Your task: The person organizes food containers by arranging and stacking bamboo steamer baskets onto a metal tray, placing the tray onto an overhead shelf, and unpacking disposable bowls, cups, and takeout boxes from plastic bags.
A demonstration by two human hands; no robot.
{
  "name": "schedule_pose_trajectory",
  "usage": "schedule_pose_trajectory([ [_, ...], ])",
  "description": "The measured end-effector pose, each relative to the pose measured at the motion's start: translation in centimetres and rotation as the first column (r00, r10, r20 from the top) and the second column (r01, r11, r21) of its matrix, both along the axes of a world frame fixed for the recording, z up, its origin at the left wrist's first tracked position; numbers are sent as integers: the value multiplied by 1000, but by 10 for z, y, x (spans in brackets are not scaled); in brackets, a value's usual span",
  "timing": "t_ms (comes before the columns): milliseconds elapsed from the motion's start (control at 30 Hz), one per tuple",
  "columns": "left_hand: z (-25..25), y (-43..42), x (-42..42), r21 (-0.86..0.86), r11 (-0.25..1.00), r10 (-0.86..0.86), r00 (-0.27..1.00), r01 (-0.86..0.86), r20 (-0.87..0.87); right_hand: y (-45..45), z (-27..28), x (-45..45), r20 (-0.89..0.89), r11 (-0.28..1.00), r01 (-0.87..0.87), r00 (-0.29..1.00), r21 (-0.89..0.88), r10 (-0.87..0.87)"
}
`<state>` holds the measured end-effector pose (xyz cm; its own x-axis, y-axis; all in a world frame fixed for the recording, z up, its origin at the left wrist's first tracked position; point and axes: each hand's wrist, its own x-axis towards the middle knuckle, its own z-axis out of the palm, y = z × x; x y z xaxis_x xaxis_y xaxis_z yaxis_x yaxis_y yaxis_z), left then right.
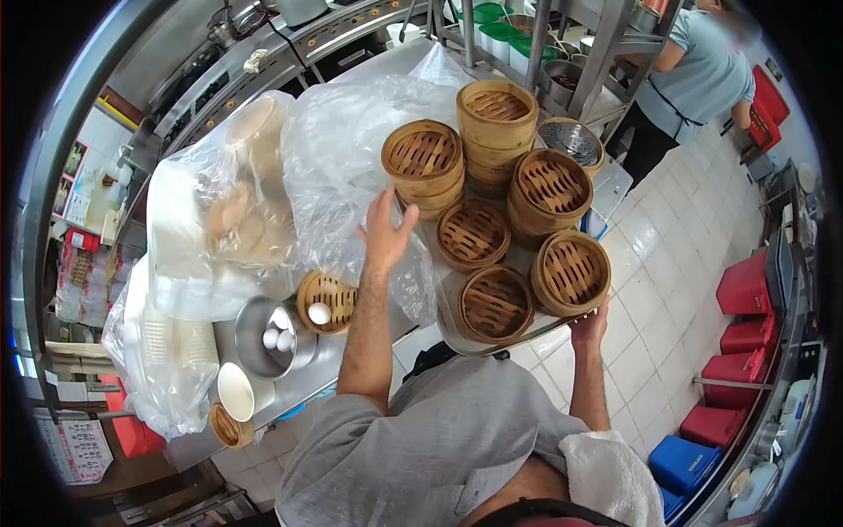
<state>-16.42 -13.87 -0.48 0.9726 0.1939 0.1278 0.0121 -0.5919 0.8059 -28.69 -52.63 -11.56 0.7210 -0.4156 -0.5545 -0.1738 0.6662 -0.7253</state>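
My left hand (pixel 386 233) is raised with its fingers spread, holding nothing. It is close to a stack of bamboo steamers (pixel 424 167) at the left side of a metal tray (pixel 479 346). My right hand (pixel 592 328) grips the tray's near right edge, its fingers partly hidden below. More bamboo steamers crowd the tray: a tall stack (pixel 497 123) at the back, another stack (pixel 551 195) at the right, a round steamer (pixel 571 272) near my right hand, and low ones (pixel 495 305) in front. Their slatted bases face up.
Clear plastic bags (pixel 334 132) cover the counter at the left. A steel bowl (pixel 294 356) with several white eggs, a bamboo steamer (pixel 338 303) and a white tub (pixel 237 393) stand nearby. Another person (pixel 702 75) stands beyond the metal rack; red bins (pixel 742 334) line the right.
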Motion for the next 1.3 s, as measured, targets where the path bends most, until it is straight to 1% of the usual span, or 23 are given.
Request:
schedule_pose_trajectory([
  [67, -31, 7, -11, 256, 966, 70, 983, -24, -172, -6, -8, 4, 20, 1000, -27, 999, 10, 27],
  [100, -43, 13, -8, 254, 967, 72, 983, -28, -167, -8, -6, 6, 53, 996, -89, 995, 1, 89],
  [167, -65, 25, -14, 555, 829, 150, 927, 71, -344, -6, 6, 5, 49, 986, -166, 985, -18, 167],
  [300, -52, 13, -24, 610, 787, 175, 917, 88, -358, -17, 17, 12, 135, 948, -319, 940, 18, 314],
  [367, -29, -3, -54, 684, 722, 4, 989, -105, 148, -25, 26, 18, 82, 922, -387, 919, 2, 385],
  [400, -20, -12, -71, 568, 816, -33, 973, -107, 230, -29, 29, 24, 34, 883, -468, 883, -7, 468],
  [433, -17, -22, -90, 440, 893, -52, 947, -99, 319, -32, 17, 31, 74, 904, -425, 901, -32, 427],
  [533, -51, -43, -153, 247, 966, 81, 997, -77, -6, -51, -2, 50, 139, 865, -500, 859, 20, 493],
  [633, -78, -64, -196, -1, 986, 148, 890, -165, -431, -55, -6, 60, 51, 851, -520, 850, -79, 524],
  [667, -81, -68, -197, 3, 986, 154, 894, -168, -420, -57, -7, 65, -21, 814, -561, 825, -148, 565],
  [733, -88, -75, -197, -438, 859, -154, 684, -263, -713, -52, 18, 71, -69, 790, -595, 803, -147, 592],
  [767, -108, -80, -199, -439, 860, -143, 701, -262, -699, -54, 18, 74, -43, 744, -645, 760, -176, 648],
  [833, -139, -91, -194, -904, 331, -112, 940, -271, -323, -58, 15, 81, -15, 682, -705, 697, -194, 717],
  [933, -119, -98, -186, -922, 297, -11, 965, -248, -263, -59, 2, 82, 7, 695, -698, 704, -173, 710],
  [967, -142, -91, -188, -866, 418, 26, 956, -276, -292, -54, 9, 80, 7, 694, -698, 704, -175, 710],
  [1000, -119, -84, -190, -865, 416, 26, 955, -279, -296, -49, 16, 77, 7, 719, -676, 728, -161, 686],
  [1033, -74, -75, -187, -349, 922, -40, 858, -166, -512, -49, 18, 75, 5, 744, -651, 752, -146, 659],
  [1067, -40, -67, -177, 293, 937, 69, 725, 188, -686, -50, 16, 76, -1, 747, -650, 754, -141, 656],
  [1133, -11, -58, -148, 287, 954, 190, 920, -90, -343, -52, 9, 76, -52, 729, -665, 744, -164, 666],
  [1167, 6, -65, -127, 220, 957, 201, 979, -191, -24, -48, 15, 75, -39, 735, -661, 747, -153, 663],
  [1200, 27, -76, -102, 230, 960, 89, 954, -158, 286, -48, 15, 76, -43, 733, -663, 746, -150, 665],
  [1233, 49, -91, -74, 280, 953, -27, 893, -112, 449, -48, 12, 77, -6, 747, -651, 755, -135, 656],
  [1300, 77, -117, -28, 378, 926, -189, 845, -17, 500, -52, -3, 78, 42, 763, -631, 766, -142, 642],
])
